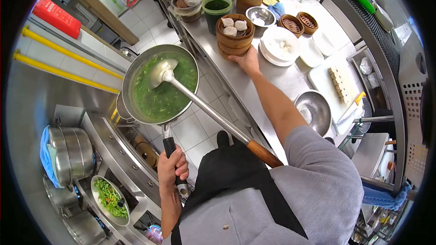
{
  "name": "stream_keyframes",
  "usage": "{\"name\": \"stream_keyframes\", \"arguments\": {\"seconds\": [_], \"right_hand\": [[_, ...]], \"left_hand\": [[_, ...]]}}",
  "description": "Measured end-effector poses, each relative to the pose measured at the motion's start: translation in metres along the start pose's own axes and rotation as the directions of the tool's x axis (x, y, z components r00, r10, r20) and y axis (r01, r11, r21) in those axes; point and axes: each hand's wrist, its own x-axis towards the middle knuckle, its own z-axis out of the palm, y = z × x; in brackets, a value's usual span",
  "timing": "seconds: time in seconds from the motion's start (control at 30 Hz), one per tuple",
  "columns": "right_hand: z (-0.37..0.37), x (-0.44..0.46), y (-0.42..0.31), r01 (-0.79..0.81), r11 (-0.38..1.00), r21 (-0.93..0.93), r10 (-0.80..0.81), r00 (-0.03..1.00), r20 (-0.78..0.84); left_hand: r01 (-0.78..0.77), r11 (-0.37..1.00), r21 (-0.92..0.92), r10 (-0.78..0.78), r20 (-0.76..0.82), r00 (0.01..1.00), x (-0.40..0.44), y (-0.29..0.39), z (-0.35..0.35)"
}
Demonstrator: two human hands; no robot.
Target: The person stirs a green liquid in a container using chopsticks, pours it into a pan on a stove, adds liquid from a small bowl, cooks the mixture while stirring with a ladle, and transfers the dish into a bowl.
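Note:
My left hand (pixel 174 168) is wrapped round the black handle of a deep wok (pixel 128 70) full of green soup with chopped leaves. The wok is held above the floor between stove and counter. A large metal ladle (pixel 209 111) rests in the soup; its wooden handle end leans against my torso. My right hand (pixel 247 61) grips the lower side of a stacked bamboo steamer (pixel 234 45) on the steel counter. Several white dumplings (pixel 230 28) sit in its top tier. Part of my right fingers is hidden by the steamer.
Beside the steamer stand white plates (pixel 269 51), a metal bowl (pixel 260 17) and a green tub (pixel 217 7). A colander (pixel 314 109) and a cutting board (pixel 327 75) lie nearer me. At left, pots (pixel 75 152) and a pan of greens (pixel 109 199) occupy the stove.

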Motion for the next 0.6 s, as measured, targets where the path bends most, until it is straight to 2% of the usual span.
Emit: {"name": "stream_keyframes", "arguments": {"seconds": [0.03,0.07,0.1,0.17,0.23,0.43,0.6], "right_hand": [[0.011,-0.003,0.001,0.017,0.999,-0.049,-0.019,0.998,-0.053],[0.011,-0.018,-0.026,-0.037,0.989,-0.144,0.024,0.996,-0.09],[0.019,-0.024,-0.033,-0.038,0.989,-0.144,0.024,0.995,-0.094],[0.032,-0.031,-0.043,-0.138,0.98,-0.141,0.121,0.985,-0.12],[0.044,-0.035,-0.05,-0.136,0.98,-0.148,0.119,0.986,-0.12],[0.073,-0.037,-0.059,-0.156,0.97,-0.189,0.103,0.959,-0.262],[0.085,-0.034,-0.06,-0.238,0.947,-0.218,0.167,0.939,-0.301]], "left_hand": [[0.006,1.0,-0.02,-0.006,-0.007,1.0,0.0,0.002,0.0],[0.014,0.999,-0.04,-0.014,-0.015,1.0,0.0,0.004,0.0],[0.014,0.999,-0.038,-0.015,-0.011,1.0,0.001,0.004,-0.002],[0.015,0.998,-0.055,-0.016,-0.029,0.999,0.002,0.003,-0.005],[0.009,0.998,-0.059,-0.011,-0.019,1.0,0.003,0.003,-0.007],[0.004,0.998,-0.07,-0.005,-0.025,1.0,0.004,0.01,-0.005],[0.016,0.998,-0.066,-0.017,-0.018,1.0,0.007,0.012,-0.009]]}}
